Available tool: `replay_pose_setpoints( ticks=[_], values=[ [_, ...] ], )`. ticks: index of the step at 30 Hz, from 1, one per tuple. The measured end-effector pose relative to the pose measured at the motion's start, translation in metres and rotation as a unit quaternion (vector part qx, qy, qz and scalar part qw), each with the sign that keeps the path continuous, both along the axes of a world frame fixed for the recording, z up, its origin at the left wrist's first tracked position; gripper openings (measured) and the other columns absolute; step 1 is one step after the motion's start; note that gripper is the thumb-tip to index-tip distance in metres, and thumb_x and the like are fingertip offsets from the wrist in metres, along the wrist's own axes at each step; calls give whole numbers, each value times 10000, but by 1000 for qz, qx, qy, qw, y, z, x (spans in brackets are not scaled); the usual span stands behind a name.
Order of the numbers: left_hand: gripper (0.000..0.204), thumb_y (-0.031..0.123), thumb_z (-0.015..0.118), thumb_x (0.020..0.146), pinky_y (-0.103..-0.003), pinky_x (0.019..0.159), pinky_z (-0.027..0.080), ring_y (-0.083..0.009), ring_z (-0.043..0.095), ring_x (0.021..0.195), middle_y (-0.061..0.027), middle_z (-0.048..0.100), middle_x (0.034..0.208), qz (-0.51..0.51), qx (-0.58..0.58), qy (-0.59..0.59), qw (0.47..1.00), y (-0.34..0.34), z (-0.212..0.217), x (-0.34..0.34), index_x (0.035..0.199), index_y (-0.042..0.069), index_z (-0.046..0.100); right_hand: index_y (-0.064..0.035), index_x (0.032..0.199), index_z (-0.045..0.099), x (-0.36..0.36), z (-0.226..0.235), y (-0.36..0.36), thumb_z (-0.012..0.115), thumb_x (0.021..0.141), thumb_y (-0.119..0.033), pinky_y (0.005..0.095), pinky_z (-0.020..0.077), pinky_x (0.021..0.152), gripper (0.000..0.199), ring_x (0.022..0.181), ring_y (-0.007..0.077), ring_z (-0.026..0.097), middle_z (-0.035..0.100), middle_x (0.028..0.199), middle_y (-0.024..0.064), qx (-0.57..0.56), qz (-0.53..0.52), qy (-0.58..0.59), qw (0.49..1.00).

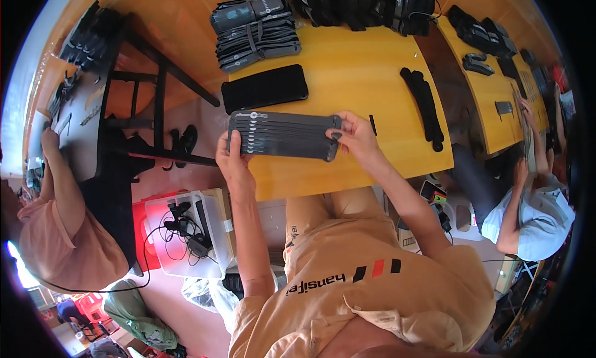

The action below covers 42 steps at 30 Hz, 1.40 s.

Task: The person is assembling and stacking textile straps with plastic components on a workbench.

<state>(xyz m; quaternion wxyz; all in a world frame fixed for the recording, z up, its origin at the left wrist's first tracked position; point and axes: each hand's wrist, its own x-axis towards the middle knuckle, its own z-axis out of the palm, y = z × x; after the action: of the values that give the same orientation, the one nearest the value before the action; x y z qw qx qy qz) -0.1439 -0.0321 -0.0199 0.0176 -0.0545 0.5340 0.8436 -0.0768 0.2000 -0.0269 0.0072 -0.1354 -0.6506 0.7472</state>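
In front of me, over the near part of the yellow table (pixel 347 172), I hold a stack of flat black strips (pixel 282 134) level between both hands. The strips overlap in a fan, with a row of white printed marks near their left end. My left hand (pixel 233 159) grips that end, thumb on top. At the other end, my right hand (pixel 355 137) pinches the edge between thumb and fingers. A black rectangular pad (pixel 265 89) lies just beyond the stack. Farther right on the tabletop rests a loose bunch of long black strips (pixel 423 109).
Strapped black bundles (pixel 256 38) and a dark heap (pixel 354 7) line the table's far edge. At left is a dark table (pixel 93 103) with a person beside it. A clear bin (pixel 186 252) of cables stands below left. Another person works at a second yellow table (pixel 490 119) on the right.
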Motion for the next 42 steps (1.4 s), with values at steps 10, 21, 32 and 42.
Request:
replay_pose_setpoints(
  ticks=[10,21,32,42],
  values=[
    [198,142,646,805,-220,513,387,-63,484,565,-8,572,647,60,-358,72,929,-22,-17,-122,835,-53,629,-12,979,613,-146,-27,0,745,705,-140,262,433,550,330,588,120,505,559,672,43,269,-63,96,956],
    [229,151,697,739,-288,570,434,-140,525,557,-27,545,595,122,-511,75,848,-2,-38,-141,913,20,626,-64,987,634,-171,-49,7,744,687,-190,341,450,644,344,684,224,549,552,726,69,370,-72,77,923],
    [235,93,704,728,-247,584,415,-102,492,601,-12,538,657,112,-426,76,895,-15,-69,-152,928,16,608,-63,1009,624,-164,-60,4,719,713,-250,370,446,676,362,744,256,561,562,777,103,333,-82,68,937],
    [287,189,511,872,-427,844,416,-343,533,995,-174,552,1095,113,-618,291,721,21,-12,-126,1100,26,571,-8,1080,547,-136,-14,-5,585,819,-194,378,437,787,323,928,290,524,539,952,121,494,-150,243,821]
  ],
)
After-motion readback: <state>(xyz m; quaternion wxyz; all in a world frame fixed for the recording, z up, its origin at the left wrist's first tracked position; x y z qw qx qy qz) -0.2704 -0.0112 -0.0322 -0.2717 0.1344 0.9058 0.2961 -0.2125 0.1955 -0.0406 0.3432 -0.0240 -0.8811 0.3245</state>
